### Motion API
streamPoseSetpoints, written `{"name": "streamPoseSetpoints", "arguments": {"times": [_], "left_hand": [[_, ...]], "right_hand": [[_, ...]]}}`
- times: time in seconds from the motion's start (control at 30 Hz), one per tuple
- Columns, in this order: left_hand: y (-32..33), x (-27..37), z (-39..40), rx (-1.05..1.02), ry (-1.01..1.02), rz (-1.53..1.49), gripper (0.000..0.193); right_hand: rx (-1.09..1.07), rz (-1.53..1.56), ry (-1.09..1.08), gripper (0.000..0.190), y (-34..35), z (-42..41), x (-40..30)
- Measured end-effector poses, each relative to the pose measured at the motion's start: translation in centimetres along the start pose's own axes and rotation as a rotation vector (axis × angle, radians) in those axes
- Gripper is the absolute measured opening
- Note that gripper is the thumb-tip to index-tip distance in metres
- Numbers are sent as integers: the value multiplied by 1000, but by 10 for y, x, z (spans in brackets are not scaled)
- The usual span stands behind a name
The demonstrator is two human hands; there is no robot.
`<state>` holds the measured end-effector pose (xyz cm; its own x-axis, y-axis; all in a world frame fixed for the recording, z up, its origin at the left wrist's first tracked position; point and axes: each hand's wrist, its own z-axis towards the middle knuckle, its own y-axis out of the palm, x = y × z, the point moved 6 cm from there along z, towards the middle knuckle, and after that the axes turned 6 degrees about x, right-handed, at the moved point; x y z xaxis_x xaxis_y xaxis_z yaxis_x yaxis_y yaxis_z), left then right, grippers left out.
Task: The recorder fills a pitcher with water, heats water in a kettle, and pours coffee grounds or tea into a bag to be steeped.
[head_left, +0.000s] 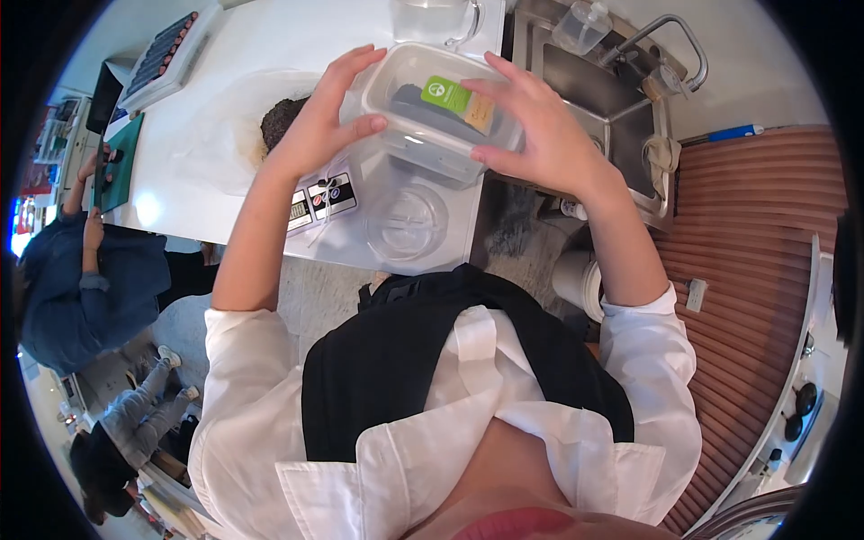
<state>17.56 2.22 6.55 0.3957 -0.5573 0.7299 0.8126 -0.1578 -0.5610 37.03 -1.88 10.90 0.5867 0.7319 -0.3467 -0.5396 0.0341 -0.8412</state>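
Both my hands frame a clear rectangular plastic container above the table's near right corner. Dark grey granular material shows inside it. A green label and a tan handwritten tag show at its top, partly behind my right fingers. My left hand has thumb and fingertips against the left rim. My right hand grips the right end, thumb on the near rim. Below lie a digital kitchen scale, partly behind my left forearm, and a round clear plastic lid or dish. A dark clump sits in clear plastic sheeting beyond my left wrist.
To the right is a stainless steel sink with a faucet and a plastic bottle. A clear pitcher stands at the far edge. A rack of dark tubes is far left. Two people are at left.
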Motion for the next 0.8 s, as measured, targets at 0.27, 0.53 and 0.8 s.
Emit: {"name": "streamPoseSetpoints", "arguments": {"times": [0.27,0.53,0.8], "left_hand": [[-6,21,45,-298,321,291,71],[-2,18,59,-521,322,256,95],[0,11,66,-554,440,227,98]], "right_hand": [[4,-79,153,74,-2,-2,6],[6,-109,137,68,0,4,-10],[59,-167,145,58,12,8,-12]]}}
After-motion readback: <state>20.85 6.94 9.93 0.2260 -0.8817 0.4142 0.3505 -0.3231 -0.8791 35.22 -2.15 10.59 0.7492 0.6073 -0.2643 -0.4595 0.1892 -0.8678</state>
